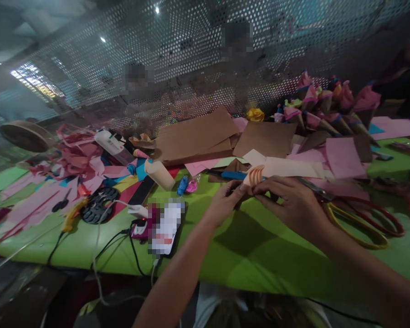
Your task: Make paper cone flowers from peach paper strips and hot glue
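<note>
Both my hands meet over the green table top. My left hand pinches the lower edge of a small orange strip of paper cut into several narrow slits. My right hand closes its fingers on the same piece from the right, with its wrist lying beside large scissors that have yellow and red handles. A blue strip lies just behind the hands.
Brown card sheets and pink paper lie behind. Paper cones with pink tops stand at the back right. A phone with cables, a glue gun, a paper roll and pink scraps fill the left. Perforated screen behind.
</note>
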Demonstrator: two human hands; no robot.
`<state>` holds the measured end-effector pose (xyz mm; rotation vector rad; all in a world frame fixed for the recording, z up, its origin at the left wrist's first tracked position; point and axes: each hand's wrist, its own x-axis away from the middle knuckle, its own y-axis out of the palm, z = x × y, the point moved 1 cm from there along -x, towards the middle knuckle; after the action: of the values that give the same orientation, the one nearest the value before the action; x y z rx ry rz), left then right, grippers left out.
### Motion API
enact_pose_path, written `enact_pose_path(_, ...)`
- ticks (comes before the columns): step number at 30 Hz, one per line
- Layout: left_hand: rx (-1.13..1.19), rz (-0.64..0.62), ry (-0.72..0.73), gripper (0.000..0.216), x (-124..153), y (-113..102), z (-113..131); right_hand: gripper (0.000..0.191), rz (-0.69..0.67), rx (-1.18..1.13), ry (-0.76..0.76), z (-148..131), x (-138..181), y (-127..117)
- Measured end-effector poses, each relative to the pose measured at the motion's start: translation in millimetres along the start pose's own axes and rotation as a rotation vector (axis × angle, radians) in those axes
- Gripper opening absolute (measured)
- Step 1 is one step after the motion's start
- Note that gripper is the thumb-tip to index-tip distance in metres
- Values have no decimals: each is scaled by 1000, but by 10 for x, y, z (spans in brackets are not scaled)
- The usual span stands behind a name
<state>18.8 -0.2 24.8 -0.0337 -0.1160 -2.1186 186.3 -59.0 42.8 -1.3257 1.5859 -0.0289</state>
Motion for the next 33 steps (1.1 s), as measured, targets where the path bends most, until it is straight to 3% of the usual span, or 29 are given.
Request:
enact_pose_path(13, -128, -9, 34, 50, -4, -18, 2, 12, 0, -3, 42, -26, -14, -48)
enact_pose_path(33, -45, 28, -1, 54, 3, 28, -12, 13, -73, 99, 13, 14, 22, 41)
